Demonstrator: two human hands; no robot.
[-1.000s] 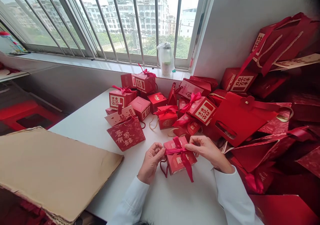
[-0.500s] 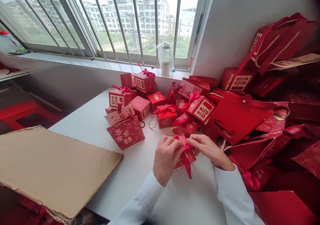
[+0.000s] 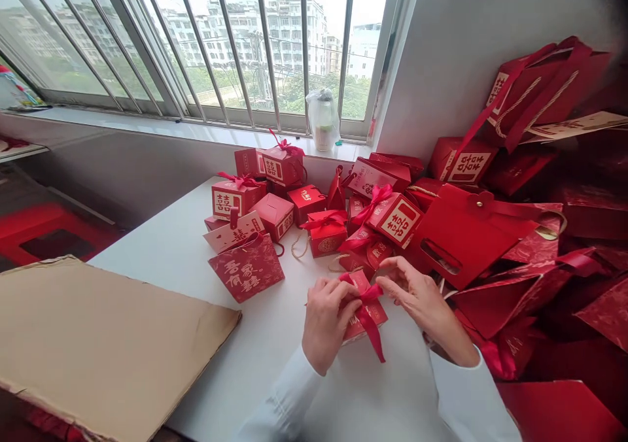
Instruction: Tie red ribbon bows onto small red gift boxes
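A small red gift box (image 3: 377, 312) lies on the white table in front of me, with a bright red ribbon (image 3: 371, 329) across its top. The ribbon is gathered in a bow, and one long tail hangs over the near side. From the left, my left hand (image 3: 328, 321) pinches the ribbon at the middle of the bow; its fingertips hide the knot. To the right, my right hand (image 3: 417, 298) has thumb and fingers apart beside the bow's right loop, with nothing visible between them. Whether its thumb touches the loop I cannot tell.
Red boxes with bows (image 3: 280, 167) stand towards the window sill. A dark red bag with gold characters (image 3: 248, 269) leans at left. Red bags and boxes (image 3: 471, 233) pile up on the right. Brown cardboard (image 3: 112, 350) covers the near left. A bagged cup (image 3: 322, 121) sits on the sill.
My right hand has opened and drawn back to the right from the ribbon. My left hand keeps its pinch. More of the box top now shows, and the view has shifted slightly.
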